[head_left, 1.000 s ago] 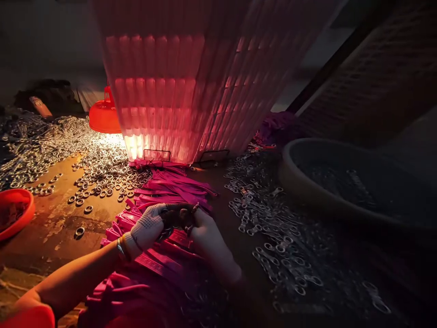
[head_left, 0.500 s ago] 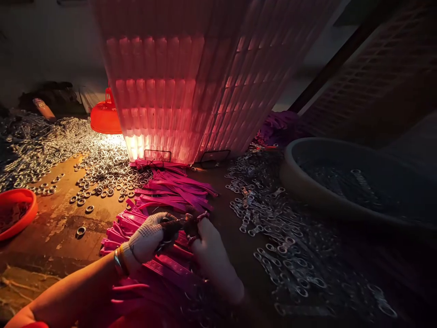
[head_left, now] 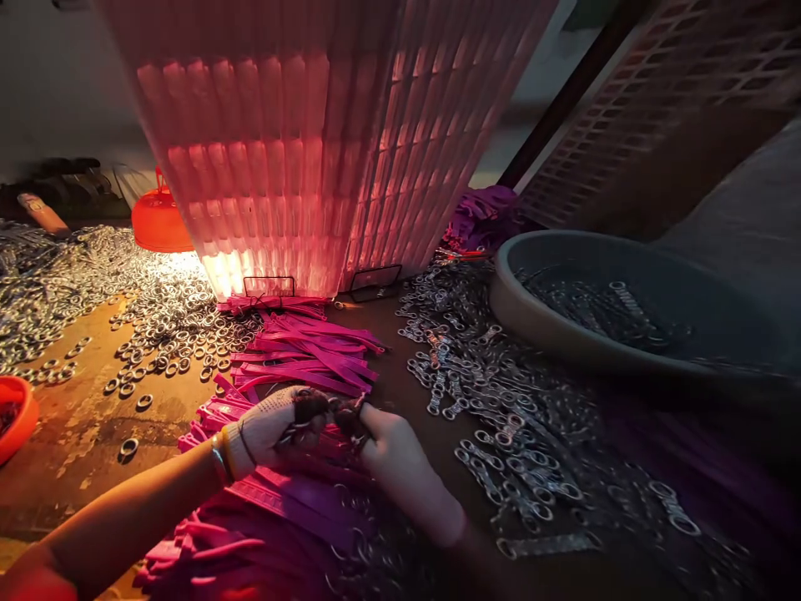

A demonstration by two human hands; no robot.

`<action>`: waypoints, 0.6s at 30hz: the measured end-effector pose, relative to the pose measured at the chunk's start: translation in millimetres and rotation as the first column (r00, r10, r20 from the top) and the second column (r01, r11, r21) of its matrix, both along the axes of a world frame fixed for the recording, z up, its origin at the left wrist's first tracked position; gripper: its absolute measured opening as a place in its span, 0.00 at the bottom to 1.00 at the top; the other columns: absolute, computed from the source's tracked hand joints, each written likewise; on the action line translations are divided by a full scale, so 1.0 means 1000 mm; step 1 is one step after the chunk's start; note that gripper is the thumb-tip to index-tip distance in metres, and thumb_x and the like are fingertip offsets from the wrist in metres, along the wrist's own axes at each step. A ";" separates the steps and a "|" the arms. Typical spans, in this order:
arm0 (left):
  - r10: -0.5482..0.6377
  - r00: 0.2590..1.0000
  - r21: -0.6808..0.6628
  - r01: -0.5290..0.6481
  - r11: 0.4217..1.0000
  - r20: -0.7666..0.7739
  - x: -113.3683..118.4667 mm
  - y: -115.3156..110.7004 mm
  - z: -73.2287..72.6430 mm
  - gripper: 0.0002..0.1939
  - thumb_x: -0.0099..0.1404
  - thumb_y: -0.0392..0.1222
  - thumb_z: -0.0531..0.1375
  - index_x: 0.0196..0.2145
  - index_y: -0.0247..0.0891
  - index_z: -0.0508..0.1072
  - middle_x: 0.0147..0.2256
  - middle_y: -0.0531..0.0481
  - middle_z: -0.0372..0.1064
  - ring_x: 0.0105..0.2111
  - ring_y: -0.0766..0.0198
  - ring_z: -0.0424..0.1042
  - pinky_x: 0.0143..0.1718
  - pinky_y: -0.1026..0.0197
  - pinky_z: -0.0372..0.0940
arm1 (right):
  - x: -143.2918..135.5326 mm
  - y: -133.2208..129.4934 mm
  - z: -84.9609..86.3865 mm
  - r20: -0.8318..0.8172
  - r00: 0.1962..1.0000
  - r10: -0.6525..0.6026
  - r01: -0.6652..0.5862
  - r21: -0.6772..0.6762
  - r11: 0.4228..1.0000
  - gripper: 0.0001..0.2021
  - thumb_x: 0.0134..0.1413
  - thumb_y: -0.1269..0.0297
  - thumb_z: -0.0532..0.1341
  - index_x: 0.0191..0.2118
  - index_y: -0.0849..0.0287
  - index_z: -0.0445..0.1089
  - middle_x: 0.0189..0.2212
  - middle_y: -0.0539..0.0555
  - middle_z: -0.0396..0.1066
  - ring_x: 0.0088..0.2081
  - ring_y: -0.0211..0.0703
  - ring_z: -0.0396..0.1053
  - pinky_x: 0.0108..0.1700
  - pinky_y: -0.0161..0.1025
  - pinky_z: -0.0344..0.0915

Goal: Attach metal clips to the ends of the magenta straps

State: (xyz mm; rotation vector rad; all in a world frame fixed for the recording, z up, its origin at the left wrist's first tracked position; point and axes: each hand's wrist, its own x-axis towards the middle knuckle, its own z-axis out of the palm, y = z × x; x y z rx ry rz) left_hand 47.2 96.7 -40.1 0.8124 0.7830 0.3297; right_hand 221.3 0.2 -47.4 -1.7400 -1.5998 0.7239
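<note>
Both hands, in pale gloves with dark fingertips, meet above a heap of magenta straps [head_left: 313, 501] at the lower middle of the head view. My left hand [head_left: 281, 421], with a bracelet at the wrist, is closed, its fingers curled. My right hand [head_left: 381, 434] is closed too, its fingertips close against those of my left hand. Something small and shiny shows at the left fingers, too small and dark to name. What the right fingers pinch is hidden. More magenta straps [head_left: 306, 351] lie just beyond the hands.
Metal rings [head_left: 181, 325] lie at the left under a red lamp [head_left: 159, 221]. Translucent ribbed panels [head_left: 269, 184] stand at the back. Linked metal pieces [head_left: 519, 434] spread at the right beside a large grey basin [head_left: 563, 334]. An orange-red bowl [head_left: 25, 421] sits at the left edge.
The view has swung to the right, so the surroundings appear further left. Both hands stay together and closed, with a slight shift of the fingers.
</note>
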 end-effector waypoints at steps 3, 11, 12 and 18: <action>0.082 0.992 -0.273 -0.053 0.961 0.096 0.004 0.024 -0.004 0.15 0.62 0.47 0.65 0.41 0.33 0.74 0.24 0.51 0.68 0.16 0.71 0.65 0.12 0.73 0.52 | 0.027 0.009 -0.025 0.008 0.978 -0.207 0.206 0.072 0.976 0.17 0.54 0.69 0.51 0.44 0.60 0.74 0.34 0.56 0.76 0.35 0.47 0.70 0.39 0.39 0.63; 0.139 0.986 -0.407 -0.089 0.909 0.094 0.026 0.055 -0.016 0.15 0.69 0.47 0.54 0.41 0.31 0.72 0.28 0.42 0.72 0.19 0.62 0.71 0.08 0.72 0.49 | 0.046 0.041 -0.049 0.401 0.916 -0.022 0.032 -0.019 0.999 0.13 0.44 0.78 0.55 0.34 0.62 0.74 0.54 0.64 0.69 0.53 0.55 0.65 0.54 0.47 0.61; 0.130 0.987 -0.393 -0.085 0.916 0.090 0.029 0.053 -0.018 0.14 0.69 0.46 0.55 0.39 0.31 0.72 0.27 0.44 0.72 0.19 0.64 0.70 0.08 0.72 0.48 | 0.045 0.044 -0.048 0.373 0.927 -0.041 0.056 -0.031 0.998 0.14 0.45 0.78 0.54 0.36 0.62 0.74 0.51 0.64 0.71 0.49 0.53 0.68 0.52 0.45 0.62; 0.132 0.991 -0.107 -0.127 0.986 0.037 0.034 0.043 -0.006 0.07 0.57 0.37 0.66 0.31 0.30 0.74 0.19 0.54 0.64 0.14 0.74 0.59 0.11 0.73 0.47 | 0.035 0.032 -0.026 -0.197 0.975 -0.099 0.124 0.118 0.985 0.11 0.53 0.67 0.54 0.37 0.59 0.73 0.35 0.55 0.73 0.38 0.46 0.68 0.41 0.39 0.64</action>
